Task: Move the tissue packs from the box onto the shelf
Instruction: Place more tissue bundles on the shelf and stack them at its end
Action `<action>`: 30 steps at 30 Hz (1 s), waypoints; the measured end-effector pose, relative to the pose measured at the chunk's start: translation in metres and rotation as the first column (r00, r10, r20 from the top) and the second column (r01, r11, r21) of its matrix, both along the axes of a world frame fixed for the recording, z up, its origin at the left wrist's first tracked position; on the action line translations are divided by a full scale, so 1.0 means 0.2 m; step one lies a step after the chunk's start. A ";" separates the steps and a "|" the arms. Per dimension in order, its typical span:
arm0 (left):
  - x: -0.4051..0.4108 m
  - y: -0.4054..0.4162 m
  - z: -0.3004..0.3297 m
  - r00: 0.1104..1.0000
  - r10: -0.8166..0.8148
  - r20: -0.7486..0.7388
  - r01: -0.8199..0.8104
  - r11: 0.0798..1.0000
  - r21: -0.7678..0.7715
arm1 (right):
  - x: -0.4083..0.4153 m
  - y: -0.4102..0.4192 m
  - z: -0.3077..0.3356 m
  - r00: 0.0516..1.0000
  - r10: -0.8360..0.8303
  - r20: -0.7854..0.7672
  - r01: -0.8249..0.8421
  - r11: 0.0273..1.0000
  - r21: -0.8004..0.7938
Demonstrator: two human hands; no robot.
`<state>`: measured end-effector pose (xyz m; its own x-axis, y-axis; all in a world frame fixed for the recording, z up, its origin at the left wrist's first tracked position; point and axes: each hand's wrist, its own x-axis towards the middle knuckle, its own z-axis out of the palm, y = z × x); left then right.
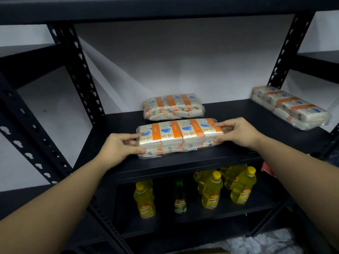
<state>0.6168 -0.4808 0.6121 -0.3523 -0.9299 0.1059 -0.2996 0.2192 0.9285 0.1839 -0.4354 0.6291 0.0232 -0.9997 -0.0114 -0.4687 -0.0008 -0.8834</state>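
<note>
The tissue pack in hand (178, 136) lies flat near the front edge of the dark shelf (238, 125), in the middle of the frame. The left hand (117, 147) grips its left end, thumb on top and fingers curled around the end. The right hand (236, 132) grips the right end in the same way.

I judge this pack to be light and soft. It is a bundle of small tissue packets inside a thin clear wrap, so it can bend in the middle if only 1 end is lifted. The wrap looks smooth and a little slippery, and a hard pinch may crush the packets or tear the film. Holding both short ends, as now, seems the safest grip. The pack already touches the shelf, so it could also be pushed flat to its place.

Count: 3 tissue packs are on this shelf. Besides the 1 in hand, a second pack (173, 106) lies just behind it, and a third pack (289, 107) lies well apart at the right of the frame. On the lower shelf I count about 6 yellow bottles (211, 191) and 1 green bottle (180, 197); some at the back are partly hidden. The box is not in view.
</note>
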 end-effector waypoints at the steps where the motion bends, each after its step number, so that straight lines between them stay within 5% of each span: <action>1: 0.00 0.01 0.00 1.000 0.011 -0.026 -0.011 1.000 -0.001 | 0.01 0.01 0.00 1.000 -0.016 0.005 0.016 1.000 -0.009; 15: -0.15 -0.11 0.07 0.997 0.021 -0.080 -0.024 0.999 -0.035 | -0.05 0.19 0.08 0.987 -0.147 0.062 0.155 0.979 -0.134; 30: -1.17 -0.46 0.23 0.986 -0.153 -0.062 0.144 0.981 -0.126 | -0.83 0.40 0.24 0.909 -0.407 0.088 0.414 0.860 -0.298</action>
<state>0.3829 -0.5734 0.6574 -0.4733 -0.8465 0.2438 -0.1896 0.3682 0.9102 0.0177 -0.3549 0.6767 -0.3933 -0.8729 0.2886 -0.4667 -0.0809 -0.8807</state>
